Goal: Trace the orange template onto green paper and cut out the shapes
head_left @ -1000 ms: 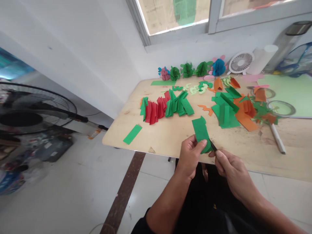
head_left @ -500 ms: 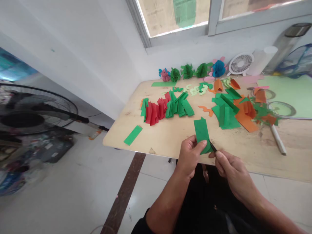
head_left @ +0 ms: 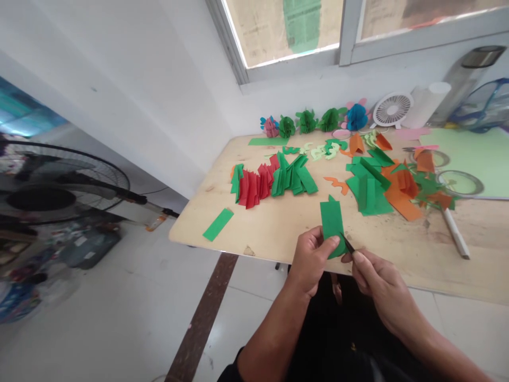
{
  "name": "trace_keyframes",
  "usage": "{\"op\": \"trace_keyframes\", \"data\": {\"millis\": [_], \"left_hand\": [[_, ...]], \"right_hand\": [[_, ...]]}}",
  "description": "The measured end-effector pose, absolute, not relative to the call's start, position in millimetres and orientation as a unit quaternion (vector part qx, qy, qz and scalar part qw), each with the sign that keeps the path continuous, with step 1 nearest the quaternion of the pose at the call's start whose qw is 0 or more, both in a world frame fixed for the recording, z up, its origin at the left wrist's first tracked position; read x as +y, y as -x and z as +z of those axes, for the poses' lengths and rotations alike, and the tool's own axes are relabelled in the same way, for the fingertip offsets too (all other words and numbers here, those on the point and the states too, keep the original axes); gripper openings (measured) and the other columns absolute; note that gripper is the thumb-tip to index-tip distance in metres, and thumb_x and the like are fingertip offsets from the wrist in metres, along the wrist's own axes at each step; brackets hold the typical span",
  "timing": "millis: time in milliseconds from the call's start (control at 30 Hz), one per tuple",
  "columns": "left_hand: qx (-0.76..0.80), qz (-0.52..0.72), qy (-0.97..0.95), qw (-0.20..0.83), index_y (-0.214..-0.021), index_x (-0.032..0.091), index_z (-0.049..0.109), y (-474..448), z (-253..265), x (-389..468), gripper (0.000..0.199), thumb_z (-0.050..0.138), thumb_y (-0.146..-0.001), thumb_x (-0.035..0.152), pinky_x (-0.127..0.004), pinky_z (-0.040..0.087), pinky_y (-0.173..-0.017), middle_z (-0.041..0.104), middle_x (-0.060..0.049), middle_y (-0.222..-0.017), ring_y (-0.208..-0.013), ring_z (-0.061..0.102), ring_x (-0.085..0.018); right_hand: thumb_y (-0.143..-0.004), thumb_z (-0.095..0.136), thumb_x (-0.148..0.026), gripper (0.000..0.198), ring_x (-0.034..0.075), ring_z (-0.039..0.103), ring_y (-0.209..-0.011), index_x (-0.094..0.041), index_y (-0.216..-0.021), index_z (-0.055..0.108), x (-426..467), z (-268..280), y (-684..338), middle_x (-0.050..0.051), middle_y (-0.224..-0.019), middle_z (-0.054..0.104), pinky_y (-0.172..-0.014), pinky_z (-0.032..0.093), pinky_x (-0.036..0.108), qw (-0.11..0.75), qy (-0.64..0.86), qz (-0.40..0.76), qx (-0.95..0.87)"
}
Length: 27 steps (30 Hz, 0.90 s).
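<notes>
My left hand (head_left: 312,254) pinches a green paper strip (head_left: 331,220) near its lower end, thumb on top. The strip points away from me over the table's front edge, its lower end cut round and a small tab at its top. In my right hand (head_left: 374,270) is a pair of small dark scissors (head_left: 348,244), their handles hidden by the fingers. The blade tips meet the strip's right edge beside my left thumb. Farther back lie folded red papers (head_left: 254,185) and folded green papers (head_left: 292,175).
Green papers (head_left: 368,185) and orange papers (head_left: 401,193) are heaped at right, with tape rolls (head_left: 461,183) and a white pen-like stick (head_left: 456,233). A lone green strip (head_left: 218,224) lies front left. Paper turtles (head_left: 307,122) and a small fan (head_left: 393,110) line the wall.
The view has shifted slightly, so the table and hands sit a little lower. The scissors' tips have parted slightly from the paper's edge; both hands keep their hold.
</notes>
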<state>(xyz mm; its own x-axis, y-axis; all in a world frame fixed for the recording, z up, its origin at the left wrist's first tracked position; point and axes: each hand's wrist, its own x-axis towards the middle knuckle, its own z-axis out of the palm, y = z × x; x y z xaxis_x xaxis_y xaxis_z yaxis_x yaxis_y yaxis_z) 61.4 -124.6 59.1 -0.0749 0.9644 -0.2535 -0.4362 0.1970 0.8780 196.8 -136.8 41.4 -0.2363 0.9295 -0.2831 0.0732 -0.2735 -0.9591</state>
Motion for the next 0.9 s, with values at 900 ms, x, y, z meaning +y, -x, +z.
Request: {"op": "trace_keyframes", "data": {"millis": [900], "left_hand": [[0.483,0.568,-0.281,0.605,-0.073,0.012,0.064,-63.1,54.9,-127.0,0.018,0.070,-0.070,0.029,-0.026,0.040,-0.068,0.056,0.000,-0.064,-0.065,0.049,-0.011]], "right_hand": [[-0.083,0.051,-0.062,0.046,0.009,0.034,-0.039,-0.017,-0.079,0.059,-139.9,43.1,-197.8,-0.008,-0.048,0.031,-0.036,0.033,0.022,0.350,0.513,0.618,-0.481]]}}
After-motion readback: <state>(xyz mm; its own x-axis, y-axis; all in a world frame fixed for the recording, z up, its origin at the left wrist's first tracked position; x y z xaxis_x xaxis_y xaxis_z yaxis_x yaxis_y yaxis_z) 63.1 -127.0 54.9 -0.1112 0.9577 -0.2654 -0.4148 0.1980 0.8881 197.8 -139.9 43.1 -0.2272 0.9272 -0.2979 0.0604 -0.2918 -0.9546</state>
